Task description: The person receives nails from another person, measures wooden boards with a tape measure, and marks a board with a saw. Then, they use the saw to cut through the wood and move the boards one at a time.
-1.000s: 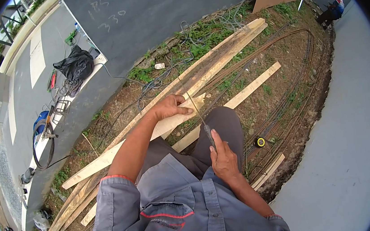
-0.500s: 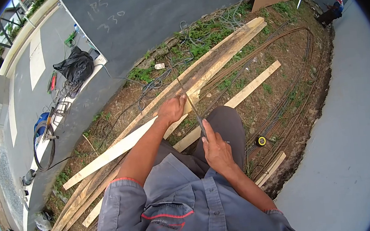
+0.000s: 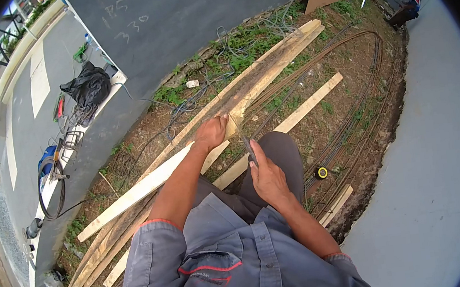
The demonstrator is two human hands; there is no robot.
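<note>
My left hand is closed over a pale wooden plank and presses it down on the longer boards beneath. In my right hand is the dark handle of a handsaw. Its thin blade appears nearly edge-on and crosses the plank just right of my left thumb. How deep the blade sits in the wood cannot be made out. The long weathered boards run diagonally under the plank. My bent knee is close beside my right hand.
A yellow-black tape measure lies right of my knee, near long bent steel rods. Another plank rests on the soil. Cables, a black bag and tools sit along the low wall at left. Another person is at the far right.
The saw has shifted along its length and less of its blade shows beyond my left hand. Both hands keep their grip, and the view has shifted slightly.
</note>
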